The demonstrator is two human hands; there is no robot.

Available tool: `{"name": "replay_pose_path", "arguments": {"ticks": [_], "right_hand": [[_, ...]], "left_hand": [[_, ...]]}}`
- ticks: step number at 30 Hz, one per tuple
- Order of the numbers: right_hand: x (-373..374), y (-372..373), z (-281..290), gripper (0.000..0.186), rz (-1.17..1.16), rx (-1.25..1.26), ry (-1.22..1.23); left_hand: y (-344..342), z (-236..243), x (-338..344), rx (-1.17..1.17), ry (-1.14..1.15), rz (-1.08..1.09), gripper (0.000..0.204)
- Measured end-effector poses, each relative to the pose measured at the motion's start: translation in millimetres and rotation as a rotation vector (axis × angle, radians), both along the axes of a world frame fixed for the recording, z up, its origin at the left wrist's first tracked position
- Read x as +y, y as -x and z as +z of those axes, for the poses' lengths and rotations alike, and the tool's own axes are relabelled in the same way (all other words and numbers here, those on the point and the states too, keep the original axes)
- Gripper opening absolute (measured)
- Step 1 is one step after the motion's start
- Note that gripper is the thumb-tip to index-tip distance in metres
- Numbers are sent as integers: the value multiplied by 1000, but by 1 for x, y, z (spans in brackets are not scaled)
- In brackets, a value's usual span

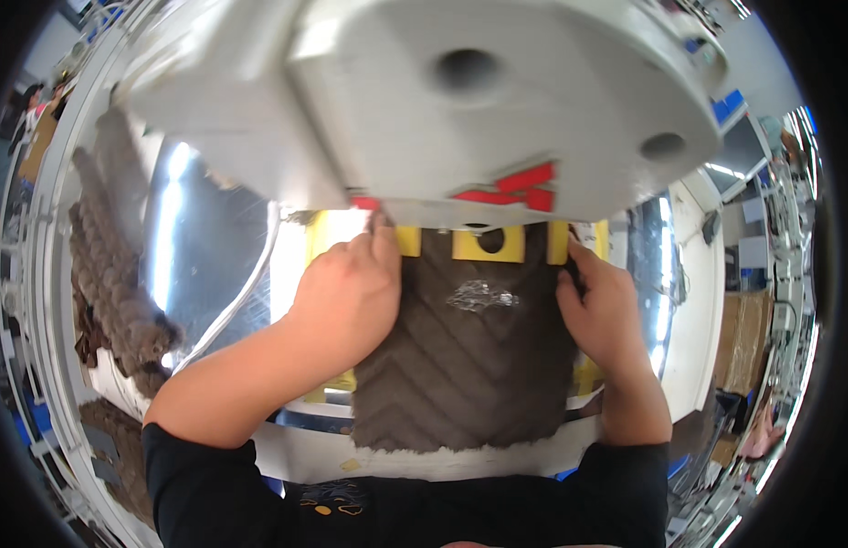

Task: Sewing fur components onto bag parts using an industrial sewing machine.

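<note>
A piece of dark brown plush fabric [469, 365] with chevron ridges lies in front of me, its far end under a large white machine head [533, 119]. My left hand [351, 288] is closed at the fabric's far left corner, against the machine's lower edge; its fingertips are mostly hidden. At the far right edge of the fabric is my right hand [606, 301], thumb and forefinger apart, touching the edge beside a yellow strip [558, 245]. Between the hands, a yellow piece with a dark round spot [488, 244] sits on the fabric. A crinkled, shiny clear patch [481, 296] lies nearer me.
Red marks [510, 187] show on the machine head, which hangs low over the work. A white cable [237, 310] runs along the left. Rolled brown plush [122, 274] is heaped at the left edge. A cardboard box [743, 342] and a monitor [739, 151] stand to the right.
</note>
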State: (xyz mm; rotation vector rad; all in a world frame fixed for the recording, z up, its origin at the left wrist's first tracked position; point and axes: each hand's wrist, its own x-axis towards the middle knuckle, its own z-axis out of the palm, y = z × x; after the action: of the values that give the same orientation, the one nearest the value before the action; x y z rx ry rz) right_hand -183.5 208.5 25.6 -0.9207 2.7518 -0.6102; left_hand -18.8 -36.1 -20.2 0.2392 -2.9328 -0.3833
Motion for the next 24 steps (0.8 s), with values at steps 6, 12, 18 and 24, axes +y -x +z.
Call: {"name": "replay_pose_path", "arguments": {"ticks": [6,12,18,24], "right_hand": [[0,5,1,39,65,-59,-2],[4,10,-1,46,85,-115,43],[9,14,-11,57,134,-54,-6],[13,10,-14,54,177,-37,-11]], "left_hand": [[6,1,0,51,-69,40,15],[7,2,-2,83,36,14,16],[2,5,-4,-150,11,92,41],[-2,1,-4,-136,81,89,39]]}}
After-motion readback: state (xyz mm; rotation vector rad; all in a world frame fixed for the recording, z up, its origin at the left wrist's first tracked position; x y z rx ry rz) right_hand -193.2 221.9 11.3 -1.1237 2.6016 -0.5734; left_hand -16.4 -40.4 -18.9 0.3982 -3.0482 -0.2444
